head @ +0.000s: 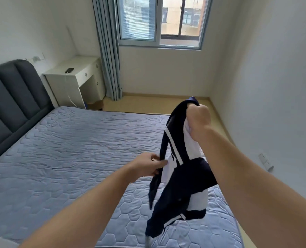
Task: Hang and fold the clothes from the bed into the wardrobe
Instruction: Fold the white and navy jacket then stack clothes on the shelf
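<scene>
In the head view, the right hand [198, 120] is gripping the top end of a navy and white shirt [190, 176] in a closed fist and holding it up over the near right corner of the bed [68, 149]. The left hand [148, 165] is pinching a dark strip along the shirt's left edge between thumb and fingers, about halfway down.

The shirt is hanging with its long axis close to upright, leaning a little so that its lower end is trailing toward the person and the left. That lower end is dangling just above the mattress or brushing it; I cannot tell which. The cloth is bunched, so which part is collar and which is hem is not showing clearly.

Judging by this, the task is looking well under way but not finished. No other clothes are lying on the part of the bed that is showing, and this shirt is neither folded nor on a hanger. The wardrobe is not appearing here, so how much is already put away cannot be told. The shirt is waiting to be straightened, then folded or hung and carried over.
</scene>
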`<state>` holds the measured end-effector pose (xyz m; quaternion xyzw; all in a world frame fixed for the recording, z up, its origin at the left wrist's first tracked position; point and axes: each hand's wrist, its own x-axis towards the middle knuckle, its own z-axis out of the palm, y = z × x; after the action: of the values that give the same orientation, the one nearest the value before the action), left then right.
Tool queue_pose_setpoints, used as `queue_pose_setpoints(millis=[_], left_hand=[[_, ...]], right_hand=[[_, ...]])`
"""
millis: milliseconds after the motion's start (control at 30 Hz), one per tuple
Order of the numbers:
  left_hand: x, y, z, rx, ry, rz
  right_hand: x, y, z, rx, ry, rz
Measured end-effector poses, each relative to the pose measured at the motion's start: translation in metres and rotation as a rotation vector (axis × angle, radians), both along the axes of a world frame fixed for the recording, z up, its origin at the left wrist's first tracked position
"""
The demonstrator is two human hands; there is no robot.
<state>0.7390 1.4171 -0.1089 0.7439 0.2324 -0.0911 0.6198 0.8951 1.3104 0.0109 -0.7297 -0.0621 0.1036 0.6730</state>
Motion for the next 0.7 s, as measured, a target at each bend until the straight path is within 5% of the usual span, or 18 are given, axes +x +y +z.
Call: queue_pose_setpoints(millis=[67, 100, 200, 300, 467, 600, 700], left_hand=[[-0.011, 0.005, 0.002, -0.477, -0.110, -0.184], [-0.014, 0.008, 0.000, -0.541, -0.094, -0.332], [-0.018, 0.003, -0.016, -0.137, 0.021, -0.584], [-0.005, -0.012, -0.034, 0.306, -0.023, -0.288], [0.033, 0.017, 0.000, -0.118, -0.100, 0.533], [0.061, 0.040, 0.080, -0.234, -0.364, 0.693], [0.076, 0.037, 0.140, 0.262, -0.578, 0.532]], right_hand=[[0.004, -0.004, 0.004, 0.033, -0.007, -0.039], [0.006, -0.005, 0.006, 0.050, -0.011, -0.056], [0.011, -0.010, 0.013, 0.050, -0.028, -0.104], [0.014, -0.016, 0.021, 0.063, 0.004, -0.120], [0.033, -0.051, 0.024, 0.031, 0.053, -0.254], [0.048, -0.079, 0.009, -0.119, -0.007, -0.402], [0.048, -0.093, -0.015, -0.404, -0.071, -0.317]])
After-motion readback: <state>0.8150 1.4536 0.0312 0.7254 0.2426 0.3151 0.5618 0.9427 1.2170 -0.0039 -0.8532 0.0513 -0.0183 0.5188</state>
